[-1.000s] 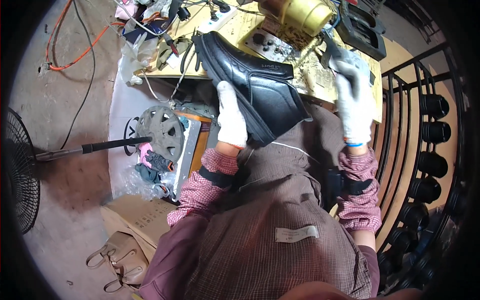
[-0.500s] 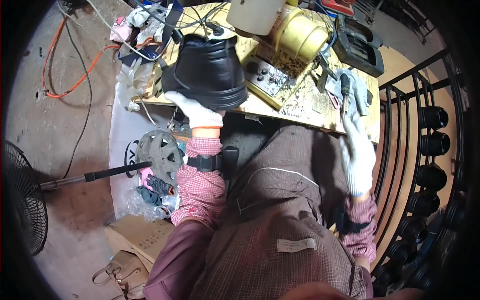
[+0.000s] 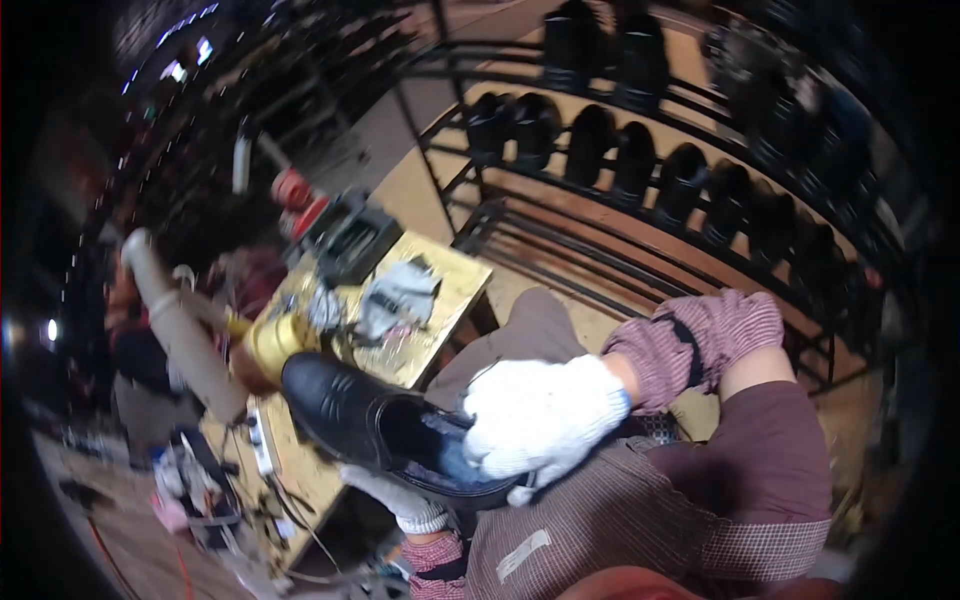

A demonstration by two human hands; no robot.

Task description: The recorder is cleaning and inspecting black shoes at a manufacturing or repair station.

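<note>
A black leather shoe (image 3: 345, 410) lies slanted across my lap at the table's edge. Its toe points up and left, its opening faces me, and a dark blue inside shows. From below, my white-gloved left hand (image 3: 398, 495) holds the shoe's side, fingers stretched along it and partly hidden. My right hand (image 3: 545, 420), also in a white glove, is curled over the back of the opening and covers the heel. Whether anything else is inside that closed hand is hidden.
The wooden table (image 3: 460, 268) carries a yellow cylindrical machine part (image 3: 278, 345), a grey cloth (image 3: 400, 298), a black tray-like block (image 3: 352, 243) and a power strip (image 3: 262, 440). A black metal rack (image 3: 590, 185) with several dark shoes stands at the right.
The view has swung right towards the rack. The shoe has come off the table to my lap, turned toe away. My right hand has moved from the cloth and dark-handled tool to the shoe.
</note>
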